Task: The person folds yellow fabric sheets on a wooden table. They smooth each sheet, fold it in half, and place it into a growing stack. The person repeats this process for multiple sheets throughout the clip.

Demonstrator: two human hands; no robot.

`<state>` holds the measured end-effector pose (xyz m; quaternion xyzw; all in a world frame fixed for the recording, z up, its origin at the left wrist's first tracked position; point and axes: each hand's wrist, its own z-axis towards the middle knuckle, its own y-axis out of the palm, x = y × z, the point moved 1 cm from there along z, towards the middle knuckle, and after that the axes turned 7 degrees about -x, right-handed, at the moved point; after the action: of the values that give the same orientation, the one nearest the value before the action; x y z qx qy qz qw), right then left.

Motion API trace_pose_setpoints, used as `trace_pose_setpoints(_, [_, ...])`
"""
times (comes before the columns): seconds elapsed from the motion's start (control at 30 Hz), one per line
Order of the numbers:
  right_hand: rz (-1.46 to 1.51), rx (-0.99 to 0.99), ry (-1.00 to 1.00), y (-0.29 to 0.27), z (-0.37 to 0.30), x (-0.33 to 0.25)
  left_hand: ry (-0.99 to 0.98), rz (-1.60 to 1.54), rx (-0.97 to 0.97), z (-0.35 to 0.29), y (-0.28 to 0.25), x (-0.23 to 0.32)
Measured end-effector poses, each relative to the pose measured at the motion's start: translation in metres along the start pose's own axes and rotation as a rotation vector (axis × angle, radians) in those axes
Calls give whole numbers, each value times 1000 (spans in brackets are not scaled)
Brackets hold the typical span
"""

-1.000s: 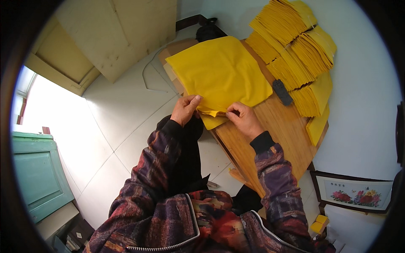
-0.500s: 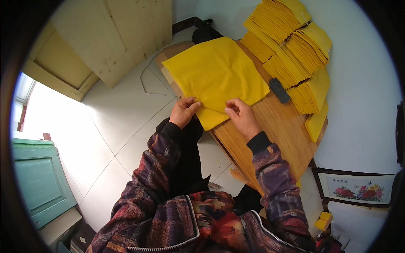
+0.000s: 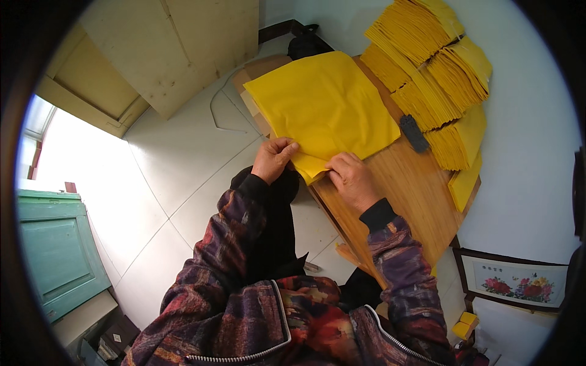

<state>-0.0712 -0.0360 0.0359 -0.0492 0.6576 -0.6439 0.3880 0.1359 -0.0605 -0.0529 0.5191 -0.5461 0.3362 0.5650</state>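
A large yellow fabric sheet (image 3: 326,104), soft like felt, lies over the left end of the wooden table (image 3: 397,189). My left hand (image 3: 274,158) pinches its near left edge between thumb and fingers. At the near corner, my right hand (image 3: 354,180) has its fingers closed on the same sheet, where a small flap is turned up. Part of the edge is hidden beneath the right fingers. Just right of the sheet rests a dark grey, brush-like block (image 3: 414,133).
Tall stacks of folded yellow fabric (image 3: 442,79) stand against the wall on the table's right side. A black bag (image 3: 308,43) is behind the sheet. Wooden boards (image 3: 177,49) lean at the far left; a framed flower picture (image 3: 516,282) stands at the right.
My right hand has come down onto the near corner of the yellow sheet, and that corner is now bent up. The left hand keeps its pinch. The whole view has shifted slightly.
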Motion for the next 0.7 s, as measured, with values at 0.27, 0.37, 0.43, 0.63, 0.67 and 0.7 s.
trace_pose_setpoints(0.27, [324,-182,139,-9,14,15,29,-12,-20,-1,-1,0])
trace_pose_setpoints(0.37, [402,-221,151,-10,17,20,5,-49,-30,-3,-2,3])
trace_pose_setpoints(0.43, [444,-247,168,-11,18,23,-2,-108,-41,-4,-4,6])
trace_pose_setpoints(0.63, [513,-290,194,-13,20,26,-64,-262,-149,-7,-9,11])
trace_pose_setpoints(0.67, [508,-290,192,-12,20,27,-64,-272,-144,-6,-9,10])
trace_pose_setpoints(0.7, [503,-293,196,-12,20,27,-55,-285,-144,-5,-8,9])
